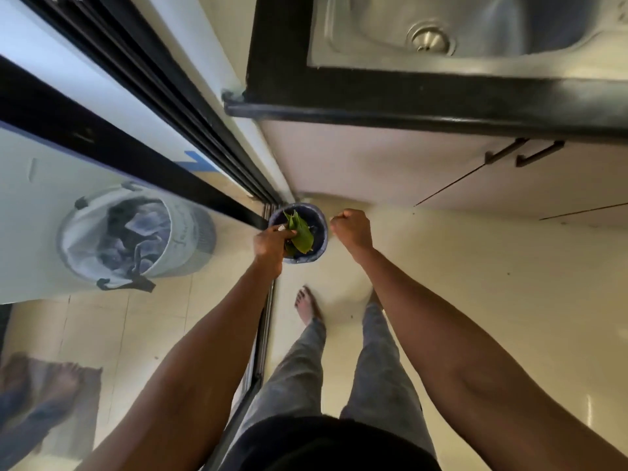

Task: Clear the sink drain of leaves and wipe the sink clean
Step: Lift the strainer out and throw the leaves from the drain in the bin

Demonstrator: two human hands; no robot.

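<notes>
I look straight down at the floor. My left hand (270, 241) holds a bunch of green leaves (300, 231) over a small dark blue bin (323, 232) that stands on the floor by the cabinet corner. My right hand (351, 227) hovers just right of the bin with its fingers curled into a fist and nothing in it. The steel sink (339, 35) lies at the top of the view, set in a black counter (407, 93), and its round drain (430, 37) shows bare metal.
Beige cabinet doors with dark handles (523, 153) run under the counter. A black-framed sliding glass door (170, 107) stands at the left, with a white laundry basket (136, 237) behind it. My bare foot (307, 305) and grey trousers stand on the cream tile floor.
</notes>
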